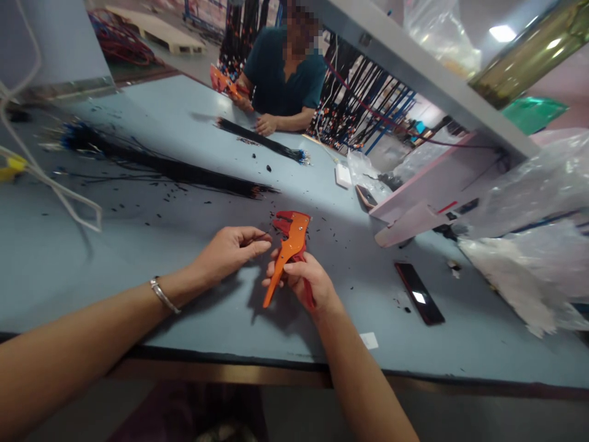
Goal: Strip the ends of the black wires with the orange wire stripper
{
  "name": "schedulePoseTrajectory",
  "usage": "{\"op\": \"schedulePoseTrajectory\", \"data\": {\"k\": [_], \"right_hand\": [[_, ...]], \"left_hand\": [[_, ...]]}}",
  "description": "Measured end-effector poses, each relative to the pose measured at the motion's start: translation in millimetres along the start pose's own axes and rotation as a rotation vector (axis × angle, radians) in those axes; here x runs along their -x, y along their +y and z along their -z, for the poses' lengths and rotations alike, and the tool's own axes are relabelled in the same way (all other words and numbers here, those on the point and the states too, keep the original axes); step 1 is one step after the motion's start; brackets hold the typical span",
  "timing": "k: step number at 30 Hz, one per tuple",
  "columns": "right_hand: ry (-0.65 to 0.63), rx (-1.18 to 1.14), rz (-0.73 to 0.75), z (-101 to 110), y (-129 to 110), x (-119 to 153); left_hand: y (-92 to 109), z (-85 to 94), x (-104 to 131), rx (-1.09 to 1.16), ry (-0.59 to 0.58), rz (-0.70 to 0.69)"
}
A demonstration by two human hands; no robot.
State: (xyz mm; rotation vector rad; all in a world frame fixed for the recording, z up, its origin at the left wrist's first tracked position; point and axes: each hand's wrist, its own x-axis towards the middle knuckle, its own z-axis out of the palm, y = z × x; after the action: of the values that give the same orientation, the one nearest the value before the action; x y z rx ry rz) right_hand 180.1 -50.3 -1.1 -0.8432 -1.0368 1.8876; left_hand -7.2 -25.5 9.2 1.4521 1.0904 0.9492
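My right hand (308,279) is wrapped round the handles of an orange and red wire stripper (294,236), its jaws pointing up and to the left above the table. Just left of the tool, my left hand (234,248) has its thumb and fingers pinched together near the red jaws; what they hold, if anything, is too small to name. A long bundle of black wires (184,169) lies on the table beyond my left hand, its copper-coloured ends toward the middle.
Across the blue-grey table (184,319) a person (285,80) holds another orange tool (225,83) near a shorter wire bundle (262,140). At right are a phone (419,293), plastic bags (519,270) and a shelf post (423,184). Black scraps are scattered about.
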Motion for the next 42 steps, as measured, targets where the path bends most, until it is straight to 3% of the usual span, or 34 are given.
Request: {"op": "schedulePoseTrajectory", "data": {"k": [2,4,8,15,22,29,33,37,42], "right_hand": [[-0.044,0.027,0.014,-2,0,1],[-0.085,0.054,0.028,-5,1,3],[-0.106,0.075,0.056,-8,2,4],[-0.093,0.060,0.000,-8,3,2],[-0.243,-0.193,-0.030,-18,6,4],[-0.296,-0.294,-0.091,-22,12,4],[-0.286,-0.276,-0.112,-22,14,4],[-0.193,-0.169,-0.055,-21,11,5],[-0.077,-0.046,0.011,-12,2,8]], "left_hand": [[0,-2.3,0,0.154,-0.137,0.039],[0,-4.4,2,0.255,-0.195,0.059],[3,-7.1,4,0.387,-0.206,0.066],[7,-10.4,6,0.519,-0.207,0.197],[7,-8.1,6,0.673,-0.201,0.245],[13,1.4,3,0.637,-0.055,0.234],[11,-2.3,4,0.558,-0.113,0.208],[8,-2.6,4,0.432,-0.093,0.111],[6,2.6,0,0.258,0.080,0.026]]}}
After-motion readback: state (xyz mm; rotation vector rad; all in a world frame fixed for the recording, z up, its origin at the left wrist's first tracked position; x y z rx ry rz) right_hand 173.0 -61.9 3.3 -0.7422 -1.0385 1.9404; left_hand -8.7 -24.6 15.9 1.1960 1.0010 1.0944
